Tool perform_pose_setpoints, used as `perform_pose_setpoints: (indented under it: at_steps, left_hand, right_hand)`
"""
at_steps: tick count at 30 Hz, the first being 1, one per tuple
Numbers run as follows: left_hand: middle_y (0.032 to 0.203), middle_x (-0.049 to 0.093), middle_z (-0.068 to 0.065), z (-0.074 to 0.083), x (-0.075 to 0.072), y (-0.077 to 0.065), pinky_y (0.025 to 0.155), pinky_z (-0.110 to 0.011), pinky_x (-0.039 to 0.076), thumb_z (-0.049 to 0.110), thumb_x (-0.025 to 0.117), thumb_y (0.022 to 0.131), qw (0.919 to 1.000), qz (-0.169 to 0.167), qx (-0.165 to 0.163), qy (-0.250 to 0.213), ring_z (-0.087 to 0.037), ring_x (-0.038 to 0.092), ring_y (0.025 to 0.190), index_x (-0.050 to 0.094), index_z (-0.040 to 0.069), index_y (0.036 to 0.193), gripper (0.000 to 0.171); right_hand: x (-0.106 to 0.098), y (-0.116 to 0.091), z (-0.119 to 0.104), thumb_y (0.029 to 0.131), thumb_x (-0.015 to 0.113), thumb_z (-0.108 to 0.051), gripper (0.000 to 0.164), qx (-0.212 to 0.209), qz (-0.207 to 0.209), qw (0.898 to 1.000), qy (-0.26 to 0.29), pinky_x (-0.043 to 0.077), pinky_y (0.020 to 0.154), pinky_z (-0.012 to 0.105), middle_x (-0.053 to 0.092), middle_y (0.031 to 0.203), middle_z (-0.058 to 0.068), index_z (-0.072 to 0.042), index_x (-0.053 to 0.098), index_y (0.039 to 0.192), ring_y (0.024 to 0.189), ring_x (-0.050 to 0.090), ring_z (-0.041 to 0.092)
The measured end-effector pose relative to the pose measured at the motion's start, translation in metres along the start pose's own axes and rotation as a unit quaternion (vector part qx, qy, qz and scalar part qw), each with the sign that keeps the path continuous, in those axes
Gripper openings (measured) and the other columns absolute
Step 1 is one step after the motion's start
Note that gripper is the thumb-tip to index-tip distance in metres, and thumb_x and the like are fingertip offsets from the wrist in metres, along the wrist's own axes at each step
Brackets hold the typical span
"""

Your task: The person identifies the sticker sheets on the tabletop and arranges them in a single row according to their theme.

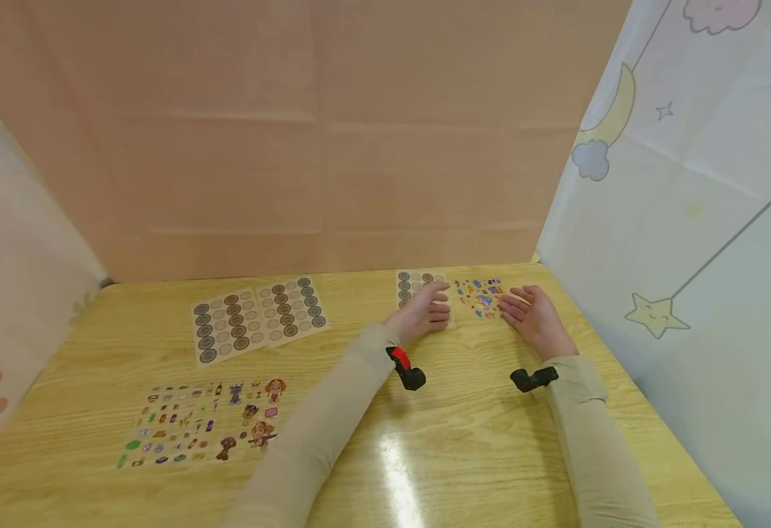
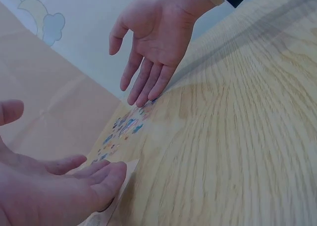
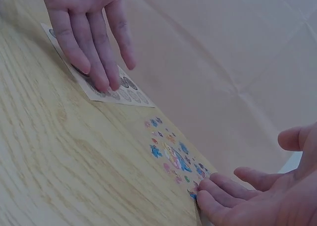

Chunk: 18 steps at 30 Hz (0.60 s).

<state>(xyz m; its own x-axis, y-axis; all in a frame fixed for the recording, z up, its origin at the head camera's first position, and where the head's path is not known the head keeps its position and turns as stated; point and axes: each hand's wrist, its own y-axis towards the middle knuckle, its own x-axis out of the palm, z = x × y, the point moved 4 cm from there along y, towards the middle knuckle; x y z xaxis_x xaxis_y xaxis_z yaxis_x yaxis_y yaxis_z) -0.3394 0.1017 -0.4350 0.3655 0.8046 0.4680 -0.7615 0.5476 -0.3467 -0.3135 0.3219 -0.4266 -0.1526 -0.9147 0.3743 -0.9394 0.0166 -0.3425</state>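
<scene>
Left hand [image 1: 421,312] relaxed, fingers extended, holding nothing, over circle sheet [image 1: 405,287]; right hand [image 1: 540,323] likewise, fingertips beside sticker sheet [image 1: 484,301], which lies between hands. Inward push could crease sticker sheet; low left fingers might drag circle sheet.

My head view looks forward and down from above the worktop [image 1: 471,433], far enough back to take in both arms [image 1: 332,411] and the back wall [image 1: 319,147]. Each wrist view sits low, close and tilted: the left looks past my left grip [image 2: 64,186] toward my right grip [image 2: 158,37], the right the reverse. Both share the colourful stickers [image 3: 171,156].
</scene>
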Motion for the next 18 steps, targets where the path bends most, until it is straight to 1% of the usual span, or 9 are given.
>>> perform_pose_setpoints:
  at_steps: [3,6,8,12,14,18]
  left_hand:
    - [0.148,0.027,-0.029,-0.004,0.007,0.005,0.111,-0.049,0.028,0.04,0.049,0.096,0.9996,-0.013,-0.001,-0.026,-0.04,0.03,0.135,0.023,-0.004,0.148,0.073]
    - [0.149,0.024,-0.029,-0.008,0.013,0.008,0.111,-0.049,0.027,0.041,0.05,0.095,0.9981,-0.017,-0.003,-0.059,-0.04,0.027,0.137,0.023,-0.003,0.149,0.075]
    - [0.15,0.023,-0.028,-0.009,0.015,0.01,0.111,-0.049,0.026,0.042,0.051,0.094,0.9972,-0.015,-0.004,-0.073,-0.039,0.025,0.138,0.023,-0.002,0.149,0.076]
    - [0.151,0.021,-0.028,-0.01,0.017,0.01,0.112,-0.049,0.025,0.043,0.05,0.094,0.9965,-0.008,-0.003,-0.083,-0.039,0.024,0.139,0.023,0.0,0.15,0.075]
    - [0.151,0.02,-0.028,-0.011,0.017,0.01,0.112,-0.049,0.025,0.044,0.049,0.095,0.9966,-0.005,-0.001,-0.083,-0.039,0.023,0.139,0.023,0.0,0.15,0.075]
    - [0.151,0.02,-0.028,-0.011,0.016,0.011,0.112,-0.05,0.024,0.044,0.049,0.094,0.9964,-0.007,-0.001,-0.084,-0.039,0.022,0.139,0.022,0.0,0.15,0.077]
  right_hand:
    - [-0.001,-0.001,-0.001,0.104,0.027,-0.039,0.065,-0.007,0.004,1.0,-0.02,0.014,0.116,0.035,0.002,0.158,0.015,-0.008,-0.002,0.154,0.144,0.01,0.028]
    - [-0.003,-0.002,-0.002,0.104,0.026,-0.039,0.064,-0.015,0.017,0.999,-0.035,0.013,0.116,0.035,0.004,0.158,0.015,-0.008,0.0,0.154,0.144,0.01,0.027]
    - [-0.005,-0.002,-0.003,0.104,0.025,-0.038,0.063,-0.02,0.028,0.998,-0.043,0.013,0.116,0.034,0.005,0.158,0.015,-0.008,0.002,0.154,0.144,0.01,0.026]
    - [-0.009,-0.001,-0.007,0.104,0.023,-0.036,0.061,-0.028,0.045,0.996,-0.071,0.011,0.117,0.035,0.002,0.158,0.014,-0.008,0.002,0.154,0.144,0.005,0.025]
    - [-0.011,0.0,-0.009,0.104,0.024,-0.034,0.06,-0.036,0.057,0.994,-0.086,0.011,0.117,0.036,0.001,0.158,0.015,-0.008,0.003,0.154,0.144,0.003,0.026]
    - [-0.012,0.0,-0.013,0.104,0.025,-0.031,0.059,-0.048,0.076,0.991,-0.097,0.012,0.116,0.039,0.0,0.158,0.016,-0.008,0.002,0.154,0.144,0.001,0.027]
